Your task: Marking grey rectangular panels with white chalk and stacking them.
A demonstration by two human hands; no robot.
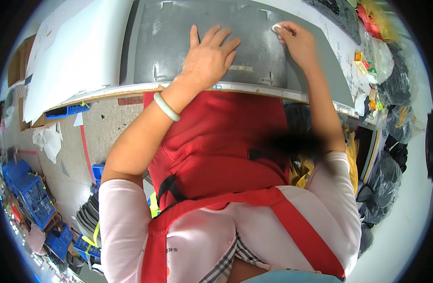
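My left hand lies flat with its fingers spread on a dark grey board, which has small slots near its corners and whitish scuffs. At the board's right end, my right hand pinches a small white rounded piece between thumb and fingertips. The piece is at the board's surface, beside a whitish smear; I cannot tell whether it touches. Under the board spreads a larger smooth grey sheet, showing on the right. My right fingers partly cover the white piece.
A large white sheet curves over the table's left side. Plastic bags and small packets crowd the right edge. Blue crates and crumpled white paper are on the floor at left. The table's front edge runs before my red apron.
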